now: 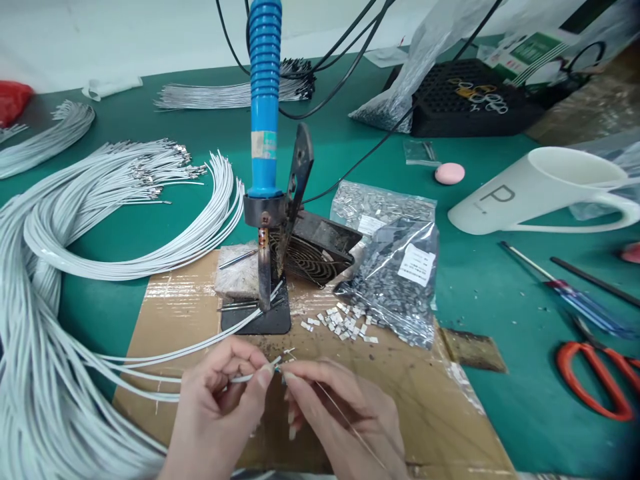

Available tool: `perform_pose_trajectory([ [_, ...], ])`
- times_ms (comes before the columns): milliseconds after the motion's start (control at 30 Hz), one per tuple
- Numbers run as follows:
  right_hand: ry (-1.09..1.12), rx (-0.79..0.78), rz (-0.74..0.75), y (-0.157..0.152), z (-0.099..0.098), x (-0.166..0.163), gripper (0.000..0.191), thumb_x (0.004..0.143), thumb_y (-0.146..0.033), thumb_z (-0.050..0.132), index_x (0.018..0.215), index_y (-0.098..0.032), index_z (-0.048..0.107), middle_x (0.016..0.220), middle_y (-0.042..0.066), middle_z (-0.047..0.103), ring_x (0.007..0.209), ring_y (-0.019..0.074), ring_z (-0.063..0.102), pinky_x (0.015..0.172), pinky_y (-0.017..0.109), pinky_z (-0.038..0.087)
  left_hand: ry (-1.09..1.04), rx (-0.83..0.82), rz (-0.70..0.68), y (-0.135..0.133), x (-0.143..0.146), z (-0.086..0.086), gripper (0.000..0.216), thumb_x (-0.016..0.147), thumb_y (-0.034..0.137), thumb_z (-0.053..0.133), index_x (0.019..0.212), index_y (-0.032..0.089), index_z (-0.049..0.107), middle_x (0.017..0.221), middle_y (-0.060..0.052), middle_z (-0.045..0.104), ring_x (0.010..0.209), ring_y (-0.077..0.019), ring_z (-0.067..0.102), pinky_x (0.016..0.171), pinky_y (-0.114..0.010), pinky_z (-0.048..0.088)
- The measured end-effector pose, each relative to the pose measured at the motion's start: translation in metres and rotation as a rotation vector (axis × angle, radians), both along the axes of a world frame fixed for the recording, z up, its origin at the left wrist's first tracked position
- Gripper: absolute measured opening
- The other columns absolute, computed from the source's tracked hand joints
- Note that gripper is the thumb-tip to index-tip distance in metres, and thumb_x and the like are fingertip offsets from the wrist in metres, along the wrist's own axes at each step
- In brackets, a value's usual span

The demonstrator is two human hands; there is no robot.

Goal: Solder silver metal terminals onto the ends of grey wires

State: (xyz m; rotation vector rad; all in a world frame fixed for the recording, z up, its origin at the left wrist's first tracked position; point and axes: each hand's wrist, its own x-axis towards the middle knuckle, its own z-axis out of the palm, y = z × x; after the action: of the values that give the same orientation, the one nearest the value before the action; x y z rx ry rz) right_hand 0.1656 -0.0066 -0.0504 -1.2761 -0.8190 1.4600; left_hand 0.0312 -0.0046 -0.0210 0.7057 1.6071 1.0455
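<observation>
My left hand (220, 407) pinches the stripped end of a white wire (150, 363) between thumb and forefinger, over a cardboard sheet (430, 413). My right hand (345, 420) pinches a thin strand of solder wire (345, 417) and brings its tip against the white wire's end. Just beyond my fingers stands a blue-handled soldering iron (264, 100), clamped upright in a black stand (265, 313). Loose small metal terminals (340, 323) lie on the cardboard to the right of the stand.
Big bundles of white wires (100, 207) fill the left of the green table. Bags of terminals (395, 267), a small fan (315, 250), a tipped white mug (545, 190), a screwdriver (565, 290) and red scissors (595, 377) lie right. A black tray (465, 100) sits at back.
</observation>
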Motion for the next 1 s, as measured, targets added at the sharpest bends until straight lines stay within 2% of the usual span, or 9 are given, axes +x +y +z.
perform_pose_trajectory([
  [133, -0.113, 0.156, 0.101, 0.001, -0.008, 0.009, 0.013, 0.085, -0.020, 0.081, 0.084, -0.032, 0.088, 0.066, -0.003, 0.076, 0.049, 0.0086, 0.072, 0.049, 0.007, 0.057, -0.030, -0.017, -0.004, 0.001, 0.000, 0.001, 0.016, 0.067, 0.022, 0.085, 0.068, 0.016, 0.071, 0.053, 0.004, 0.066, 0.045, -0.0046, 0.051, 0.047, -0.011, 0.034],
  [233, -0.141, 0.199, 0.125, 0.000, -0.010, 0.012, 0.016, 0.086, -0.017, 0.081, 0.087, -0.032, 0.088, 0.067, -0.003, 0.077, 0.051, 0.0092, 0.074, 0.052, 0.007, 0.058, -0.042, -0.023, -0.013, 0.000, 0.000, 0.001, 0.016, 0.066, 0.022, 0.086, 0.068, 0.016, 0.071, 0.052, 0.004, 0.066, 0.045, -0.0047, 0.051, 0.048, -0.011, 0.034],
  [400, -0.131, 0.193, 0.049, -0.001, -0.009, 0.009, 0.016, 0.084, -0.018, 0.082, 0.083, -0.033, 0.088, 0.065, -0.004, 0.076, 0.048, 0.0077, 0.072, 0.050, 0.005, 0.056, -0.064, -0.033, -0.002, 0.001, 0.000, 0.001, 0.016, 0.066, 0.020, 0.086, 0.067, 0.015, 0.071, 0.051, 0.004, 0.066, 0.044, -0.0039, 0.050, 0.047, -0.010, 0.032],
  [567, -0.088, 0.154, 0.059, 0.000, -0.008, 0.005, 0.016, 0.083, -0.019, 0.082, 0.081, -0.033, 0.088, 0.063, -0.004, 0.075, 0.048, 0.0083, 0.072, 0.049, 0.007, 0.056, -0.062, -0.027, -0.003, 0.001, -0.001, 0.001, 0.018, 0.066, 0.021, 0.087, 0.067, 0.015, 0.071, 0.052, 0.004, 0.066, 0.044, -0.0040, 0.049, 0.047, -0.010, 0.033],
  [733, -0.059, 0.081, -0.042, -0.003, -0.002, -0.001, 0.013, 0.082, -0.023, 0.082, 0.078, -0.034, 0.089, 0.061, -0.004, 0.072, 0.048, 0.0062, 0.067, 0.050, 0.006, 0.054, -0.062, -0.036, -0.015, 0.002, -0.001, 0.000, 0.021, 0.066, 0.024, 0.090, 0.067, 0.016, 0.071, 0.052, 0.004, 0.064, 0.045, -0.0056, 0.050, 0.047, -0.012, 0.035],
  [1000, -0.218, 0.248, -0.093, -0.005, -0.012, 0.006, 0.019, 0.083, -0.014, 0.079, 0.084, -0.031, 0.088, 0.060, -0.004, 0.072, 0.050, 0.0091, 0.067, 0.053, 0.012, 0.056, -0.048, -0.048, 0.001, 0.002, -0.002, 0.000, 0.021, 0.064, 0.024, 0.090, 0.066, 0.015, 0.071, 0.053, 0.004, 0.062, 0.046, -0.0044, 0.046, 0.048, -0.011, 0.031],
])
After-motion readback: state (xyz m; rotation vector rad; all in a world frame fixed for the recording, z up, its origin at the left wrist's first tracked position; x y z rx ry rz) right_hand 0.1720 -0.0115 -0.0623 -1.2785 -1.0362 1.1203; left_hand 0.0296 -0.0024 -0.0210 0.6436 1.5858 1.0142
